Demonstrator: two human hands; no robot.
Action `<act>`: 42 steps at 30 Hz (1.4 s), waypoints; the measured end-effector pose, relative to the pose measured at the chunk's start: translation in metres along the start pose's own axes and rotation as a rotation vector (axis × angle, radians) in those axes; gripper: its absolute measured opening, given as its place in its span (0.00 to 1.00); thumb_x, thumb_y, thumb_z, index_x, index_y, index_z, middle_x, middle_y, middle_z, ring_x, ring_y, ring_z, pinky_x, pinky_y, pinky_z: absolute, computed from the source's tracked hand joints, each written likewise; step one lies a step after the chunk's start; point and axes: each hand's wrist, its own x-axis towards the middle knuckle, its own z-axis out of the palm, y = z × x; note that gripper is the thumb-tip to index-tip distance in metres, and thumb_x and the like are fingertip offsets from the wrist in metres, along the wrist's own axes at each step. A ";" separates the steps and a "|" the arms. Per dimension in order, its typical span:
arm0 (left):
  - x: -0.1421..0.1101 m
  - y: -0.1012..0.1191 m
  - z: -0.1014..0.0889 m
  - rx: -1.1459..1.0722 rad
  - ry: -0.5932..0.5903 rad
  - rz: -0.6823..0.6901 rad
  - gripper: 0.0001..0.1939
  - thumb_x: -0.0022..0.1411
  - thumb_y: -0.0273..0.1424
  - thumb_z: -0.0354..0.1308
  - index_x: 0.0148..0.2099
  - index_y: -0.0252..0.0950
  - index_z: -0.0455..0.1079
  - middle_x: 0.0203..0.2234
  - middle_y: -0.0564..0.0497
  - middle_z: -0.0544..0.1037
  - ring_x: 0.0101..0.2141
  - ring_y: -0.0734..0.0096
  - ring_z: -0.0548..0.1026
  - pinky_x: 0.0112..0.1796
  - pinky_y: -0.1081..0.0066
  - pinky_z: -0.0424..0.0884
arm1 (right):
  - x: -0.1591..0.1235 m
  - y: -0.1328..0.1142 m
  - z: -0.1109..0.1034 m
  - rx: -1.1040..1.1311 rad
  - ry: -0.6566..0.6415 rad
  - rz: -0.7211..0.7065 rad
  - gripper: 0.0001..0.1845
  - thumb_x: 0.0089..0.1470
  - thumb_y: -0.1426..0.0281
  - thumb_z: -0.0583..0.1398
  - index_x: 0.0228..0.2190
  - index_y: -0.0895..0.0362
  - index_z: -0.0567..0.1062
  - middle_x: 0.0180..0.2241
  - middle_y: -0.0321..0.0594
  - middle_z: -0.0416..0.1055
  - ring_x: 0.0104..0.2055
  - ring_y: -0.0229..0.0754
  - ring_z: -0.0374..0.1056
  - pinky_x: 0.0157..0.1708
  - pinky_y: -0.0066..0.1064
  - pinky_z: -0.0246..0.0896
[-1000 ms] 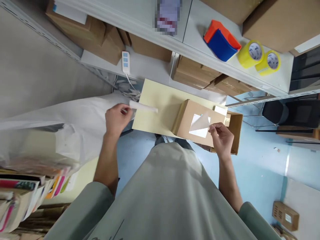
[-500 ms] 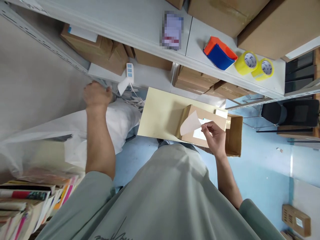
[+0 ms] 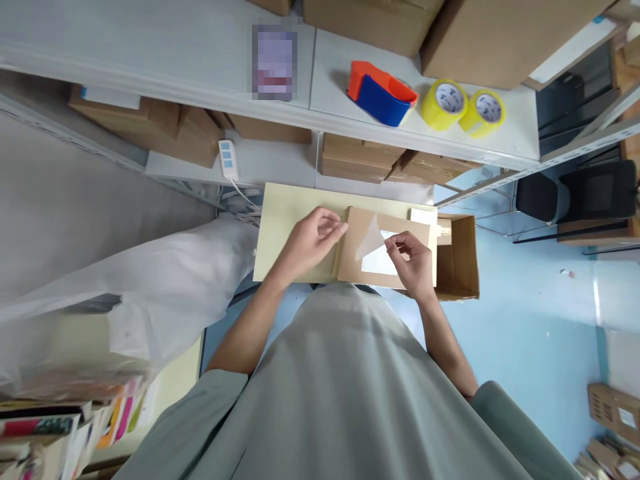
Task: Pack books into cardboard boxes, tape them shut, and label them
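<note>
My right hand [image 3: 411, 263] pinches the corner of a thin whitish translucent sheet [image 3: 370, 241]. The sheet hangs just above a flat cardboard box [image 3: 350, 267], which lies on a pale yellow board [image 3: 277, 233]. A white label [image 3: 377, 262] shows on the box top, partly covered by the sheet and my right fingers. Near the box's left edge is my left hand [image 3: 316, 240], holding nothing, with its fingers loosely bent and the thumb apart from them.
An open carton [image 3: 463, 267] stands right of the board. On the shelf [image 3: 200, 60] ahead are an orange and blue tape dispenser [image 3: 383, 97] and yellow tape rolls [image 3: 444, 105]. A power strip [image 3: 229, 159] sits lower. White plastic sheeting [image 3: 175, 280] and stacked books [image 3: 55, 427] lie left.
My left hand has come from the far left to beside the box. A white paper piece near it before is out of sight. My right hand still holds the thin sheet over the box.
</note>
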 end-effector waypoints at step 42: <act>-0.021 -0.022 0.147 -0.356 0.183 -0.529 0.23 0.46 0.35 0.75 0.37 0.41 0.62 0.32 0.58 0.76 0.28 0.77 0.75 0.21 0.80 0.69 | -0.016 0.156 -0.067 0.307 -0.123 0.439 0.30 0.55 0.37 0.69 0.31 0.53 0.81 0.31 0.40 0.80 0.34 0.43 0.73 0.39 0.37 0.72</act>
